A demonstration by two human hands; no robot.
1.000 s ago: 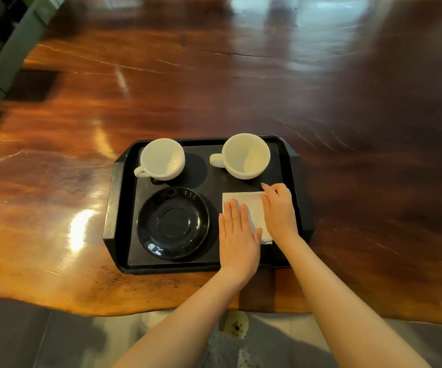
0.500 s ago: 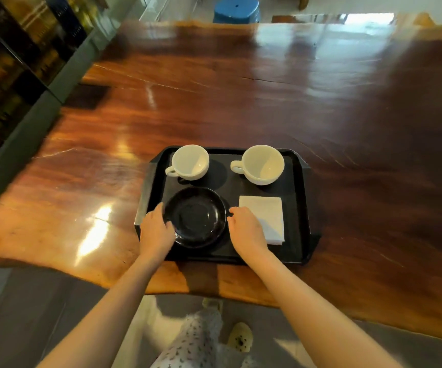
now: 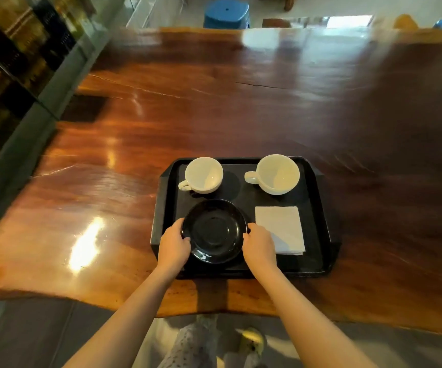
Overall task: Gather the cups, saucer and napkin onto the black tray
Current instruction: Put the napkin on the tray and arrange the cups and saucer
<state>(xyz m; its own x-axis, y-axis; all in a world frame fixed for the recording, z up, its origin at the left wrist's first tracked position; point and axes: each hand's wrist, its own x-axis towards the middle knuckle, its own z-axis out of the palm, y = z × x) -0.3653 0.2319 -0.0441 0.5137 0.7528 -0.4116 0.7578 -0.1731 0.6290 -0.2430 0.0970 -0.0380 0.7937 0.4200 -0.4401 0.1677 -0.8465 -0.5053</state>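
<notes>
A black tray (image 3: 318,208) lies on the wooden table near its front edge. Two white cups stand upright at the tray's back: the left cup (image 3: 204,175) and the right cup (image 3: 278,173), both with handles to the left. A black saucer (image 3: 214,231) sits front left on the tray. A folded white napkin (image 3: 281,227) lies flat at the front right. My left hand (image 3: 173,244) grips the saucer's left rim and my right hand (image 3: 258,247) grips its right rim. The right hand's edge is next to the napkin.
The glossy wooden table (image 3: 241,102) stretches far back and to both sides. A blue stool (image 3: 226,13) stands beyond the far edge. A glass partition with a grey frame (image 3: 42,88) runs along the left. My legs and a yellow slipper (image 3: 251,338) show below the table edge.
Both hands left the napkin and moved left to the saucer, one on each side of its rim. The camera pulled back and tilted up, showing more of the table.
</notes>
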